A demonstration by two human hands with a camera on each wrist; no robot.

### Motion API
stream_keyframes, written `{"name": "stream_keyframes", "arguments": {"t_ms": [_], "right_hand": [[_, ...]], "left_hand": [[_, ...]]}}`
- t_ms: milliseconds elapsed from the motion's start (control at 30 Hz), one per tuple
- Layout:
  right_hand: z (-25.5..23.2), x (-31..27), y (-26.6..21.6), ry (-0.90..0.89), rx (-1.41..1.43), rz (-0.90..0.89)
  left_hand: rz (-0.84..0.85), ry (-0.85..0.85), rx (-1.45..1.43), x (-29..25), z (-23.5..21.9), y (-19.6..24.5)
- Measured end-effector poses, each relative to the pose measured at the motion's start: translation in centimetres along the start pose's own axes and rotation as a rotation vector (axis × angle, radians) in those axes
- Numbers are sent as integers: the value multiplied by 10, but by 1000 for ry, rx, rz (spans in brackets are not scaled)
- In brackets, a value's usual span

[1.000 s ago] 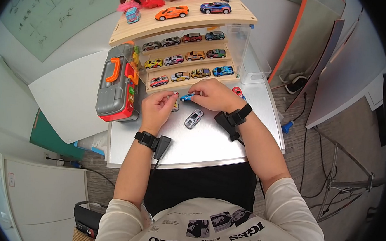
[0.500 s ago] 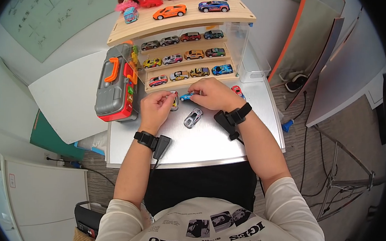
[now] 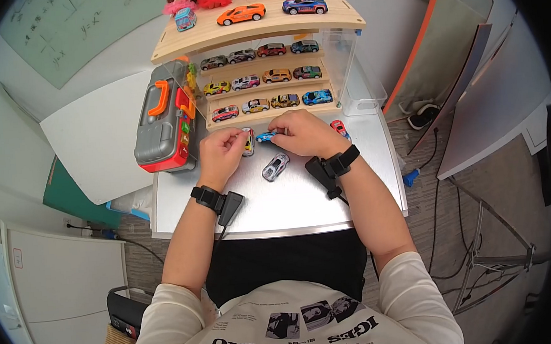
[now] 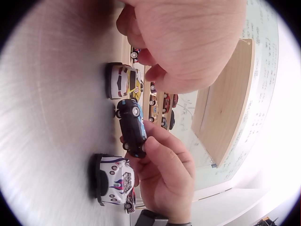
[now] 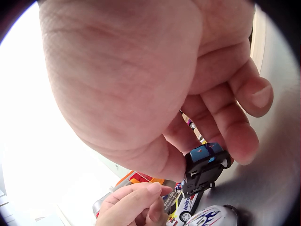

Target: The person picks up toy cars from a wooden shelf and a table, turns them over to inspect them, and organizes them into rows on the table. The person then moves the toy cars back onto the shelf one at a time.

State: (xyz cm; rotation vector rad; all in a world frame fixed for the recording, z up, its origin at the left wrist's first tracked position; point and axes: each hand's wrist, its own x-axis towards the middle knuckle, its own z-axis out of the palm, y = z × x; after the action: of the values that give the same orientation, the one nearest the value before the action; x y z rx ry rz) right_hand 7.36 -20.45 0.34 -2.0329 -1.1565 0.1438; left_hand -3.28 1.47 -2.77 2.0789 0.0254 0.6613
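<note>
Between thumb and fingers, my right hand [image 3: 303, 134] pinches a small blue toy car [image 3: 265, 137]. Its black underside faces the camera in the left wrist view, raised off the metal tabletop [image 4: 61, 103]. My left hand [image 3: 218, 154] is beside a white and yellow toy car [image 3: 248, 143], fingers loosely curled and holding nothing. That car stands on the table between the two hands. Nearer the body sits a silver-white toy car [image 3: 276, 167] with a flame pattern, angled on the metal surface.
A wooden display rack [image 3: 271, 122] with rows of toy cars stands behind the hands. Larger cars and dolls are on its top. A grey and red toolbox [image 3: 161, 129] is at left. A red toy car [image 3: 339, 128] lies beyond the right wrist, near a clear bin [image 3: 364, 103].
Both hands keep nearly the same place, and the blue toy car stays in the right hand. The head view has tilted slightly, shifting the rack a little upward in the picture.
</note>
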Motion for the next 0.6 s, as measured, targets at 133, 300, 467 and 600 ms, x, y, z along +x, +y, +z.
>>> {"name": "stream_keyframes", "arguments": {"t_ms": [133, 300, 467, 600], "right_hand": [[2, 0, 2, -20, -21, -18], [2, 0, 1, -28, -33, -21], [2, 0, 1, -49, -25, 0], [2, 0, 1, -46, -26, 9]], "left_hand": [[-23, -12, 28, 0, -1, 0], [-25, -3, 2, 0, 0, 1], [-4, 3, 15, 0, 0, 1], [-10, 2, 7, 0, 0, -1]]}}
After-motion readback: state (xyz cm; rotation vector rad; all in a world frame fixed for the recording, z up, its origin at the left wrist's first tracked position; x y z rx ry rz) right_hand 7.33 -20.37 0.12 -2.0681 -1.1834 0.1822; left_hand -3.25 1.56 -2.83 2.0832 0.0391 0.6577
